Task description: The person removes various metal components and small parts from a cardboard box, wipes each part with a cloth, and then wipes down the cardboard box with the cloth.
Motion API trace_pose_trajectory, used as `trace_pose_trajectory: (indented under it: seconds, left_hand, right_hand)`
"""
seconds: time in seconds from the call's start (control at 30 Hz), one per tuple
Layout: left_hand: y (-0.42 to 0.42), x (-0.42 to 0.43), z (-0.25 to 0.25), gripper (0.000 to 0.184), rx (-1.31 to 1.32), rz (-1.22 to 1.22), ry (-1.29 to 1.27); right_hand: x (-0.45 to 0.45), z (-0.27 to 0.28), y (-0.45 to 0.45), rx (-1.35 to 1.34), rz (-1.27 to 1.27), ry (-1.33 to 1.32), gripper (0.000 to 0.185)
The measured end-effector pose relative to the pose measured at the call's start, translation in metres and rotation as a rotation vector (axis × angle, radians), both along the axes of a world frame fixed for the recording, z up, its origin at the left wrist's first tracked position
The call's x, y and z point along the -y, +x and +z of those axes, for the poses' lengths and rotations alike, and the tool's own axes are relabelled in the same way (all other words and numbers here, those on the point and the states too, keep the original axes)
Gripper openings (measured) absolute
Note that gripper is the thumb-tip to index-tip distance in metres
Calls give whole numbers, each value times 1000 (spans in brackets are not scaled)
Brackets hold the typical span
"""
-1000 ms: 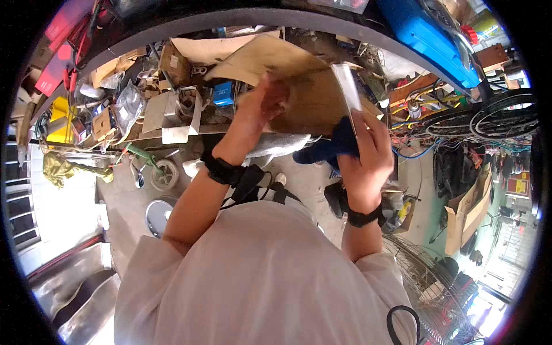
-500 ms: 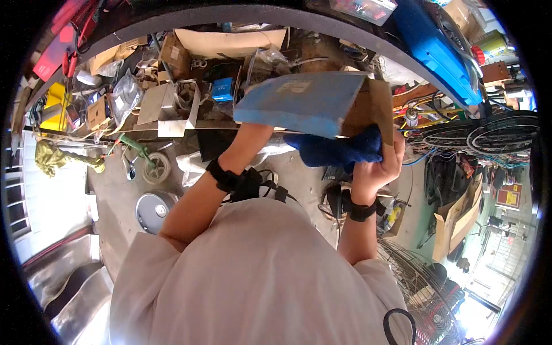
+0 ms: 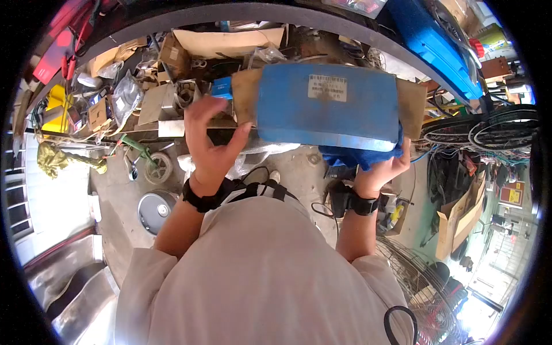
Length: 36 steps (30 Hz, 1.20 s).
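A blue cardboard box (image 3: 287,118) with brown end flaps hangs in front of me above the cluttered bench, its labelled face turned toward the camera. My right hand (image 3: 382,172) grips its lower right corner, with a dark blue cloth (image 3: 353,156) bunched between palm and box; some of the fingers are hidden. To the left of the box, my left hand (image 3: 211,144) is off it, thumb and fingers apart and holding nothing. A white barcode label (image 3: 328,88) shows on the blue face. The box's contents are out of sight.
Boxes, plastic bags and loose parts crowd the shelf behind, including a small blue box (image 3: 222,88). Coiled black cables (image 3: 506,127) hang at the right. A blue case (image 3: 434,49) stands at upper right. A wire fan guard (image 3: 414,276) is beside my right arm.
The box has turned so its blue labelled face is toward me, with flaps showing at both ends. My left hand has let go of it and moved left; my right hand still holds box and cloth.
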State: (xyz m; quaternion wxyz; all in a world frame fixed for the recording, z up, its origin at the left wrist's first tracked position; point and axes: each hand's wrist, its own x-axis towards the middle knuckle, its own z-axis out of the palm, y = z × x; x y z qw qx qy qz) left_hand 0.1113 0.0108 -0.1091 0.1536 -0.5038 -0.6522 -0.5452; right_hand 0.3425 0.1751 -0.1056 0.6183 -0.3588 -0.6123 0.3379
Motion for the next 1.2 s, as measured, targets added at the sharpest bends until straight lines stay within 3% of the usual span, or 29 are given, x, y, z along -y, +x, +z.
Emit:
trace_pose_trajectory:
  seconds: [0.1, 0.13, 0.23, 0.33, 0.43, 0.53, 0.6, 0.67, 0.7, 0.8, 0.87, 0.9, 0.93, 1.03, 1.2]
  left_hand:
    - [-4, -14, -1, 67, 601, -287, -5]
    - [-10, -11, -2, 78, 859, -504, -84]
    - [-11, 0, 6, 74, 1348, -691, -196]
    - [-4, 3, 10, 73, 1216, -759, -359]
    - [1, 2, 3, 70, 1215, -718, -333]
    - [1, -1, 5, 65, 1552, -836, -16]
    - [1, -1, 16, 61, 1144, -630, -354]
    - [3, -3, 13, 60, 1051, -546, -439]
    - [5, -7, 1, 60, 1170, -570, -372]
    - [13, -11, 4, 60, 1299, -628, -284]
    - [16, -12, 8, 62, 1285, -638, -287]
    - [17, -13, 9, 62, 1267, -630, -298]
    - [17, -13, 9, 63, 1248, -621, -310]
    - [16, -15, 3, 63, 1321, -631, -234]
    - [12, -14, 5, 67, 1328, -600, -326]
  right_hand:
    - [-2, -5, -6, -211, 132, -151, 23]
    - [-1, -5, -8, -271, 166, -218, 24]
    - [3, -12, -10, -358, 243, -279, 23]
    - [0, -27, -13, -254, 229, -256, 16]
    - [-1, -37, -15, -250, 235, -259, 12]
    - [2, -33, -12, -337, 253, -340, 13]
    - [1, -35, -8, -347, 238, -394, 14]
    - [0, -41, -5, -309, 239, -419, 15]
    - [-1, -44, -4, -291, 240, -431, 16]
    - [0, -48, -1, -131, 271, -505, 28]
    - [3, -46, -8, -43, 273, -342, 43]
    - [6, -44, -13, 1, 276, -260, 51]
    - [14, -28, -17, 90, 330, -235, 72]
    - [21, -19, -21, 197, 311, -88, 73]
    - [12, -27, -17, 318, 309, -187, 50]
